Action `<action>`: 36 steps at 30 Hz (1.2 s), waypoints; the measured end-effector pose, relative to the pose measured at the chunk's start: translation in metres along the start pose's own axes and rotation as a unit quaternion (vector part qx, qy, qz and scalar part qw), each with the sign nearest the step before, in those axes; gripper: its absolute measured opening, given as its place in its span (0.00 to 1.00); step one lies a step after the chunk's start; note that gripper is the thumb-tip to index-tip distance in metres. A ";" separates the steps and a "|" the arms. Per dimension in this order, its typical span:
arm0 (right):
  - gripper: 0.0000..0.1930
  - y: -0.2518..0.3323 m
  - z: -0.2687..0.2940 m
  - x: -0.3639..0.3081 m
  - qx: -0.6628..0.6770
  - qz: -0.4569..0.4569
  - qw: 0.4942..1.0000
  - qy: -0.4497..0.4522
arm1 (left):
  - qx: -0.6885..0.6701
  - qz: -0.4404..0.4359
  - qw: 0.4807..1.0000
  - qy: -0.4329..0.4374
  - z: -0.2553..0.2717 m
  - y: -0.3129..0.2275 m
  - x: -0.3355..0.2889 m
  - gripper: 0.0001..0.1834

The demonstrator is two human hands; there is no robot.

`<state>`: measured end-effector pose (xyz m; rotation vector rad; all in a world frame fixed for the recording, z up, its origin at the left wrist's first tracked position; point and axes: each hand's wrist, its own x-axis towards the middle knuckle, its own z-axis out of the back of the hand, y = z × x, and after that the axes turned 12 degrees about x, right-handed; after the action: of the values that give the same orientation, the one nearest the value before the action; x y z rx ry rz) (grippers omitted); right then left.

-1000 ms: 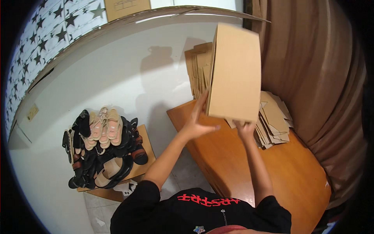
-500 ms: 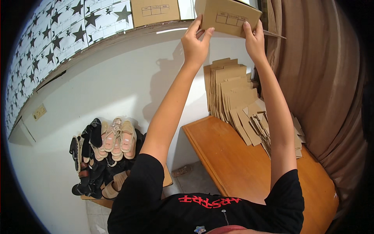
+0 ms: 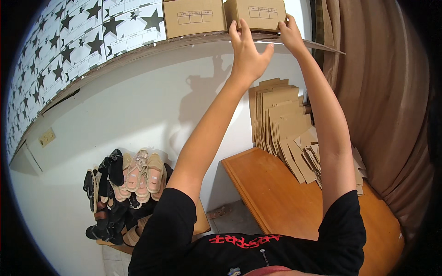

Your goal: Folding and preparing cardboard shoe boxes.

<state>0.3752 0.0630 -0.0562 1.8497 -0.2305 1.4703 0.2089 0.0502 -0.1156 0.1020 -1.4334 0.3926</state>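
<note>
A brown cardboard box (image 3: 260,13) with a printed grid on its front rests on the wall shelf (image 3: 193,38), right beside another brown cardboard box (image 3: 195,16). My left hand (image 3: 248,51) is open, fingers spread and raised at the lower left of the right-hand box, its thumb clear of the cardboard. At that box's right front corner, my right hand (image 3: 291,34) grips the edge, thumb at the front and fingers along the side. The upper parts of both boxes lie outside the picture.
White boxes with black stars (image 3: 83,34) line the shelf's left part. Below, shoes and sandals (image 3: 126,198) are heaped on a small stand. Flattened cardboard boxes (image 3: 278,115) lean on a wooden table (image 3: 276,198). A brown curtain (image 3: 377,92) hangs at the right.
The box went from being held in both hands, tilted, to resting on the shelf beside the other brown box. My left hand has let go; my right hand has stayed at its right corner.
</note>
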 end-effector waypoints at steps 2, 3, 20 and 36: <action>0.23 0.001 -0.010 0.000 0.002 -0.009 1.000 0.000 | 0.030 -0.002 1.000 0.003 0.003 0.000 -0.003 0.50; 0.23 0.001 -0.014 -0.001 0.002 -0.019 1.000 0.000 | 0.045 0.000 0.999 0.011 0.004 0.001 -0.004 0.50; 0.22 -0.005 -0.039 0.006 -0.137 -0.056 0.989 0.026 | 0.121 -0.033 0.992 0.000 -0.005 0.018 -0.009 0.44; 0.22 -0.009 -0.029 0.004 -0.248 -0.044 0.965 0.069 | 0.077 -0.050 0.994 -0.067 -0.013 0.015 -0.019 0.38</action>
<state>0.3595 0.0896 -0.0547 1.3333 -0.4024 1.3260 0.2153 0.0639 -0.1388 0.3291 -1.5215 0.4203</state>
